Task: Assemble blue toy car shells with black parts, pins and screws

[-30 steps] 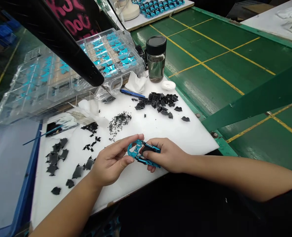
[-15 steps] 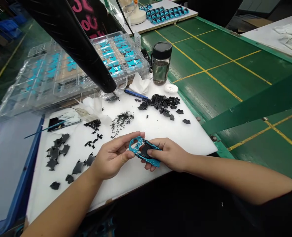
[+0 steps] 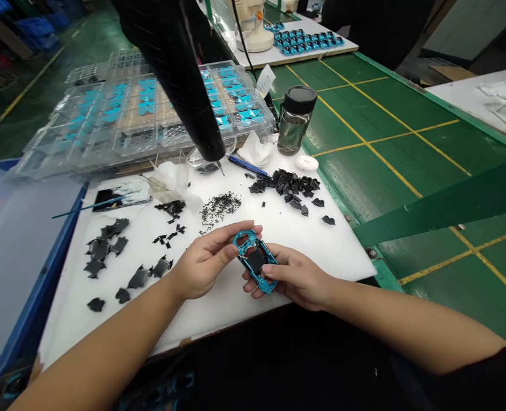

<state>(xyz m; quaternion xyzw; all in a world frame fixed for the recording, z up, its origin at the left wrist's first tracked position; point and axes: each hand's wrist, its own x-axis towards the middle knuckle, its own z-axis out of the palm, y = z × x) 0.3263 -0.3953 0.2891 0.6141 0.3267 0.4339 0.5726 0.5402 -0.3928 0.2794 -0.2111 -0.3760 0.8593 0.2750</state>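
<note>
Both my hands hold a blue plastic frame (image 3: pixel 247 242) with a ring-shaped end and a black plate (image 3: pixel 256 260) in its middle. My left hand (image 3: pixel 208 257) grips the ring end between thumb and fingers. My right hand (image 3: pixel 293 274) wraps the lower end, its thumb on the frame by the plate's edge. Beyond my hands, small black screws (image 3: pixel 222 206) lie scattered on the white board (image 3: pixel 219 319). A black electric screwdriver (image 3: pixel 193 103) hangs above them, its bit pointing down.
A pile of black plastic parts (image 3: pixel 296 185) lies at the board's right, more black plates (image 3: pixel 101 248) at its left. Clear trays (image 3: pixel 133 108) with blue parts stand behind, near a lidded bottle (image 3: pixel 296 120). A green metal bar (image 3: pixel 441 197) slants at right, a blue bin (image 3: pixel 17 268) at left.
The view has shifted, so the board and trays sit slightly further right. The blue frame has turned a little in my hands, showing more of its face. Both hands keep hold.
</note>
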